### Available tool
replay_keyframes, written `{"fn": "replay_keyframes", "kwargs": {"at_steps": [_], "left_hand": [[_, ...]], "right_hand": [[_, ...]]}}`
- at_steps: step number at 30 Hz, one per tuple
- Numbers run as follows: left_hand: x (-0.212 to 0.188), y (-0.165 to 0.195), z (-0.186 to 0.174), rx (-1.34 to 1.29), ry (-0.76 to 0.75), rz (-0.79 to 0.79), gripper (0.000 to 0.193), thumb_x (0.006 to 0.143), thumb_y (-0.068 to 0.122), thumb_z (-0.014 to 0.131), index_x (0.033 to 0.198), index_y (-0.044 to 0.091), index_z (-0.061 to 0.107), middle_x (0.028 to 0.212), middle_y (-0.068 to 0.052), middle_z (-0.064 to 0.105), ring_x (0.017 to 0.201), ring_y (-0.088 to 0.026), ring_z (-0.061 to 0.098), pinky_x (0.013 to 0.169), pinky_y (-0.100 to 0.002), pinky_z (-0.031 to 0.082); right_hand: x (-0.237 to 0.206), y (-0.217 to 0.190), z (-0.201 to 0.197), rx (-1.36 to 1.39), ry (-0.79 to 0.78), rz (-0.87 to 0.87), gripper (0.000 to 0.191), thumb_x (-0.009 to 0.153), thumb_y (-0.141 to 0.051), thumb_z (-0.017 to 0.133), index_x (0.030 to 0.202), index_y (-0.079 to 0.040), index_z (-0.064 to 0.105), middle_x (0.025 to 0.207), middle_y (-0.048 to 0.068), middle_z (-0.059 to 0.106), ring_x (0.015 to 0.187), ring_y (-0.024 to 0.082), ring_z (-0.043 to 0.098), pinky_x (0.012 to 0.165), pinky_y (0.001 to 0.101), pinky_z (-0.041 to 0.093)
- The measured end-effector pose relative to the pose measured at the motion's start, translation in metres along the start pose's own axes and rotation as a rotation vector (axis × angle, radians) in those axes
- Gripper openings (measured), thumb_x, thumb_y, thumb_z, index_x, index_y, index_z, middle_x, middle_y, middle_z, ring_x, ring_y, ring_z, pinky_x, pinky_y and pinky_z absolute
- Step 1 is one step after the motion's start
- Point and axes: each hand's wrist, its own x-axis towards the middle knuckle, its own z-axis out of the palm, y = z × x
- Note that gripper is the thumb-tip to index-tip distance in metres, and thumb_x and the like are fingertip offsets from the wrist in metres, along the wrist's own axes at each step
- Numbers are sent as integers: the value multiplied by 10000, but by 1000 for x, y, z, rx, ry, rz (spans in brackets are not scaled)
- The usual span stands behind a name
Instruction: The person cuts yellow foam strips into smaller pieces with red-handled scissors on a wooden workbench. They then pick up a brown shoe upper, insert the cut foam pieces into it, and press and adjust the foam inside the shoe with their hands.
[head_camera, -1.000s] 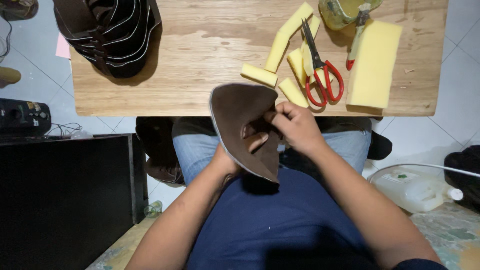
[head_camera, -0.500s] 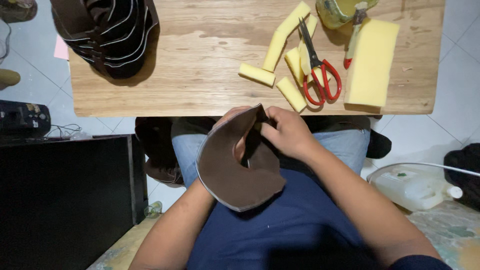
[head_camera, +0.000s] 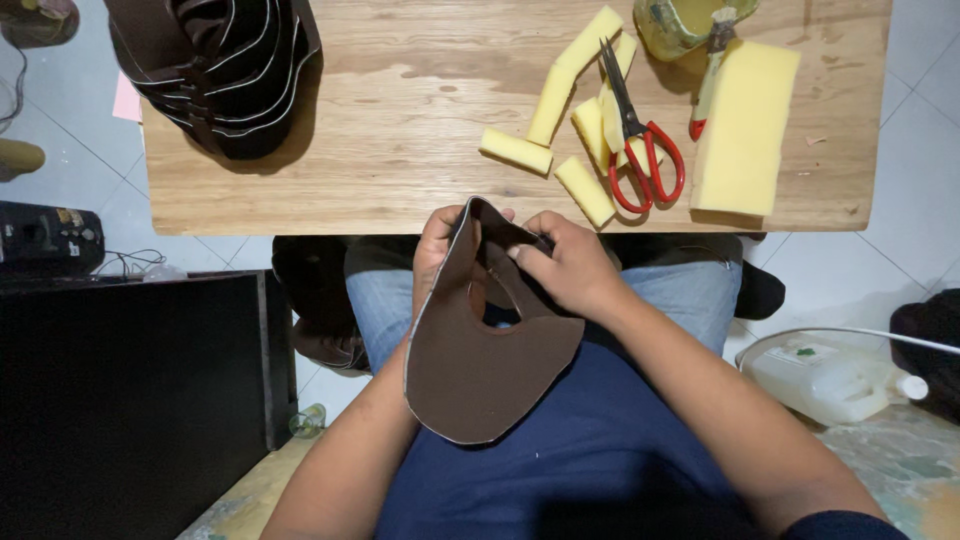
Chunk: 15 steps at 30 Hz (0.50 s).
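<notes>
a curved piece of brown leather (head_camera: 480, 370) hangs over the person's lap, just below the near edge of a wooden table (head_camera: 380, 150). the left hand (head_camera: 440, 250) grips its upper edge, fingers curled behind the fold. the right hand (head_camera: 570, 265) pinches the top of the leather between thumb and fingertips. near the table's far left corner lies a stack of dark leather pieces (head_camera: 215, 70). toward the right edge sit yellow foam strips (head_camera: 575, 75), red-handled scissors (head_camera: 640, 140) and a large foam block (head_camera: 745, 125).
</notes>
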Motion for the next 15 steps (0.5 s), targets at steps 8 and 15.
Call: {"fn": "replay_keyframes", "kwargs": {"at_steps": [8,15], "left_hand": [[-4,10,12,43,-30,69,189,1003,56,697,1147,22,579,1124,-118,684,1226,-229,665,1027,-366,563],[-1,16,12,641,105,-31,181,1043,151,635,1137,-3,654,1005,-51,705,902,-104,616,820,-246,526]], "right_hand": [[0,8,-5,40,-68,53,299,812,-162,753,1034,-5,628,870,88,688,781,154,631,721,304,539],[-2,6,-8,140,-159,88,228,875,-194,717,1017,-21,675,813,61,699,739,120,633,703,296,542]]}}
